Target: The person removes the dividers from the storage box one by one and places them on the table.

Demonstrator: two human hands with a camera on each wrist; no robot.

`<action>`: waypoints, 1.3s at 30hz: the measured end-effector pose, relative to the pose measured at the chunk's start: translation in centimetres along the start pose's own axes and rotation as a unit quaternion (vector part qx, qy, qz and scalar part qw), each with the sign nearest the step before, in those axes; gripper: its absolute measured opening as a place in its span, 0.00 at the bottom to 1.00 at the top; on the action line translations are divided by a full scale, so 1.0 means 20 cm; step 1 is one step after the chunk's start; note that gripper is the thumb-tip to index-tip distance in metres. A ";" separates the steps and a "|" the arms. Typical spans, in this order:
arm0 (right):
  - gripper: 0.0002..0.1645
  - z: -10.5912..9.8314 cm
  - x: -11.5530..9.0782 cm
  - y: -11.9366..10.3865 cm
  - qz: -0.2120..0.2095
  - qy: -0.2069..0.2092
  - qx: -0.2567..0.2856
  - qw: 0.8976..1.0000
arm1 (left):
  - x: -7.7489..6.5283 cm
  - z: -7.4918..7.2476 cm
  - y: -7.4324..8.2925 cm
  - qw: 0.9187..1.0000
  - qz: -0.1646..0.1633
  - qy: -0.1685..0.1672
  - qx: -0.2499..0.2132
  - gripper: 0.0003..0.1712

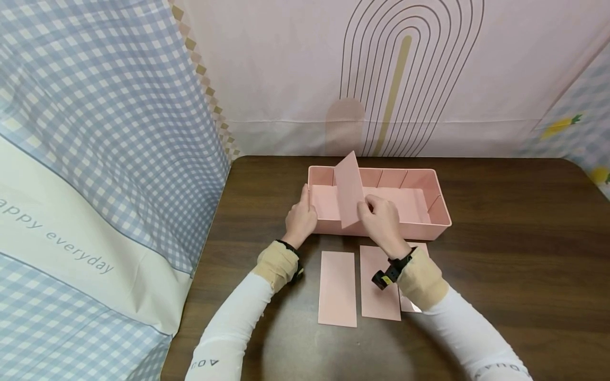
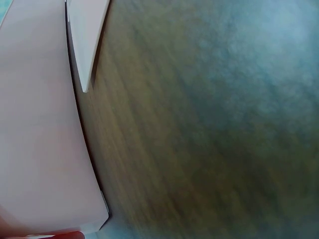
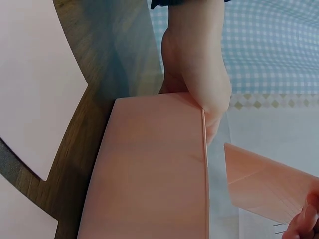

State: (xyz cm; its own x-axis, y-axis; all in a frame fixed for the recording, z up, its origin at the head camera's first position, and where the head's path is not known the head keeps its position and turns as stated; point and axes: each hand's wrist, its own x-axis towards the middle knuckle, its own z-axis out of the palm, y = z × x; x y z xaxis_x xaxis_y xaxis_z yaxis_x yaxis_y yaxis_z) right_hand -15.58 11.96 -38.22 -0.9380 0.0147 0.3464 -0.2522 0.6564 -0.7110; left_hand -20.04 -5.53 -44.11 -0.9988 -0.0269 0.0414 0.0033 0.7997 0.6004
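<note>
A long pink box (image 1: 414, 231) with open top and narrow ridges on its inner walls stands on the table. My left hand (image 1: 301, 216) holds its left end at the front corner, one finger stretched along the side wall. In the right wrist view the left hand (image 3: 199, 74) wraps that corner, with its fingertips partly hidden. My right hand (image 1: 383, 219) pinches a thin pink divider panel (image 1: 349, 188) by its lower right edge. The panel is tilted up over the box, rising above the back rim.
Flat on the dark wooden table (image 1: 505, 254), in front of the box, lie a pink panel (image 1: 337, 288) and another panel (image 1: 374, 304). A third panel (image 1: 418, 247) lies partly under the right forearm. A patterned cloth (image 1: 286, 79) hangs behind the table.
</note>
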 end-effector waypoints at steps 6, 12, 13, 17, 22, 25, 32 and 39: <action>0.21 -0.02 -0.02 0.02 0.006 -0.002 0.001 1.000 | 0.00 0.00 0.00 1.000 -0.003 0.001 0.003 0.32; 0.22 -0.04 -0.04 0.04 0.002 0.002 0.012 1.000 | 0.00 0.00 0.00 1.000 -0.008 -0.002 0.005 0.32; 0.22 -0.04 -0.04 0.05 0.002 0.003 0.013 1.000 | 0.00 0.00 0.00 1.000 -0.009 -0.002 0.004 0.32; 0.22 -0.05 -0.05 0.07 -0.001 0.006 0.016 1.000 | 0.00 0.00 0.00 1.000 -0.011 -0.001 0.003 0.32; 0.22 -0.07 -0.06 0.09 0.005 0.008 0.021 1.000 | 0.00 0.00 0.00 1.000 -0.009 -0.001 0.000 0.33; 0.21 -0.07 -0.07 0.09 0.009 0.008 0.025 1.000 | 0.01 0.00 0.00 1.000 -0.008 -0.001 -0.001 0.33; 0.21 -0.10 -0.09 0.11 0.017 0.017 0.037 0.999 | 0.01 0.00 0.00 1.000 -0.011 -0.004 0.001 0.33; 0.21 -0.11 -0.10 0.12 0.027 0.026 0.043 0.998 | 0.00 0.00 0.00 1.000 -0.015 -0.004 0.001 0.32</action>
State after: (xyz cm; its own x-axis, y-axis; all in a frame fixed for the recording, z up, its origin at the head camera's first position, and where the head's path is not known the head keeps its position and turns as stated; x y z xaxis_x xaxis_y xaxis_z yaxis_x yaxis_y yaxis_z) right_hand -13.74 15.24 -39.35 -0.9373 0.0892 0.3369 -0.2241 0.5859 -0.7788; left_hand -20.08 -5.51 -44.00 -0.9988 -0.0464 0.0157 -0.0277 0.7995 0.6000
